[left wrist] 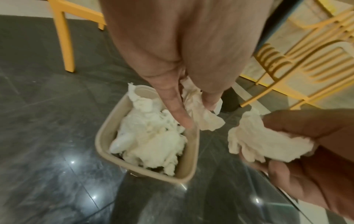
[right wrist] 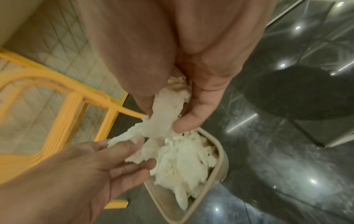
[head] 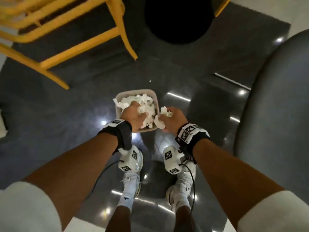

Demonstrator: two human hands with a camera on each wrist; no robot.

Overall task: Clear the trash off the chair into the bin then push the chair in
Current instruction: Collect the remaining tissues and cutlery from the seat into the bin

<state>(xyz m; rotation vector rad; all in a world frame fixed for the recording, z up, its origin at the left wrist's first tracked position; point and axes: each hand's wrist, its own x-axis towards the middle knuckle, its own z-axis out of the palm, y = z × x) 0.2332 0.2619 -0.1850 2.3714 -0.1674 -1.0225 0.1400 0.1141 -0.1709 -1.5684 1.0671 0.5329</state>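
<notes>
A beige bin (head: 119, 97) stands on the dark floor, heaped with white crumpled tissue (head: 145, 101). My left hand (head: 133, 113) hangs over the bin and pinches a wad of tissue (left wrist: 201, 112) between thumb and fingers. My right hand (head: 172, 118) is just right of the bin's rim (left wrist: 193, 151) and grips another crumpled tissue (left wrist: 264, 142), which dangles from its fingers (right wrist: 189, 118) over the bin (right wrist: 222, 153). A yellow chair (head: 80, 46) stands at the upper left, its seat mostly out of view.
A black round table base (head: 178, 19) sits beyond the bin. A large grey rounded surface (head: 275, 97) fills the right side. My two white shoes (head: 132, 178) stand just behind the bin. More yellow chair frames (left wrist: 287, 63) show behind the hands.
</notes>
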